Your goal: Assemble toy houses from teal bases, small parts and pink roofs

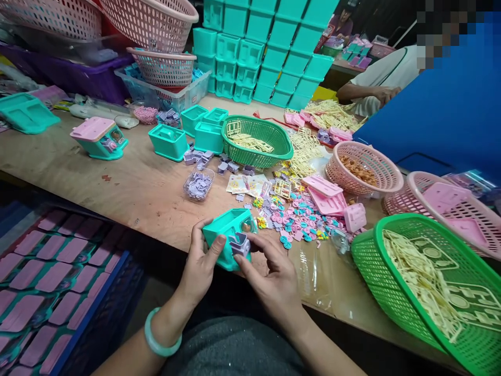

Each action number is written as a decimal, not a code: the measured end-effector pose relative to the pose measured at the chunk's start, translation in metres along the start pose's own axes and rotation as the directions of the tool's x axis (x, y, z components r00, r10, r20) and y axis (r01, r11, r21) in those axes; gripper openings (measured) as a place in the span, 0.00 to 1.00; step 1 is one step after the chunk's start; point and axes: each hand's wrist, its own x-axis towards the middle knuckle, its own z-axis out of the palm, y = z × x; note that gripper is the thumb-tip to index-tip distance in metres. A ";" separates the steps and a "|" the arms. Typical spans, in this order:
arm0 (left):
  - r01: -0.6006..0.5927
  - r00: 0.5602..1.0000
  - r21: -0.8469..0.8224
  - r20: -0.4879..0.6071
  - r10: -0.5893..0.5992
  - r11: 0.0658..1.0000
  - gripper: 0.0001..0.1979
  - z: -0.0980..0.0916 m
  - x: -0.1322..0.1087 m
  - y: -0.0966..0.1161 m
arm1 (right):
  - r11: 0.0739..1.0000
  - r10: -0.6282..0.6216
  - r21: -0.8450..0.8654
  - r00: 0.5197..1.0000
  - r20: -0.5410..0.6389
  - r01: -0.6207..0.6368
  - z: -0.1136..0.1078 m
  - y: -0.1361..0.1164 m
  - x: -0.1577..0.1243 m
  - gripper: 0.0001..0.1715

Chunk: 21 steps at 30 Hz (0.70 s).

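Observation:
My left hand (199,261) is closed around a turquoise plastic toy housing (224,227), tilted, above the near edge of the table. With the thumb and fingers of my right hand (274,274) I pinch a small purple plastic part (240,246) against the front of the housing. Whether the part sits inside the opening cannot be seen. Beyond my hands stands a clear tub of purple parts (199,184). Blue and pink swirl pieces (299,211) lie loose to the right. A finished-looking toy with a pink lid (99,137) stands at the left.
Turquoise housings (270,47) are stacked high at the back. A green basket (258,156) holds cream sprues; another green basket (395,308) stands at right. Pink baskets (364,180) sit behind it. A crate of pink-lidded toys (58,277) is lower left. A person (385,78) sits across the table.

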 end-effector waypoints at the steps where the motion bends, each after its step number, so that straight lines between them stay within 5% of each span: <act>1: 0.004 1.000 0.007 0.001 -0.004 1.000 0.28 0.000 -0.001 0.002 | 1.000 0.003 -0.004 1.000 0.007 -0.003 -0.001 0.001 0.000 0.15; 21: 0.025 0.995 0.094 0.091 -0.034 0.995 0.42 -0.009 0.002 0.003 | 0.948 -0.239 -0.233 0.968 -0.078 0.216 0.012 0.003 -0.011 0.19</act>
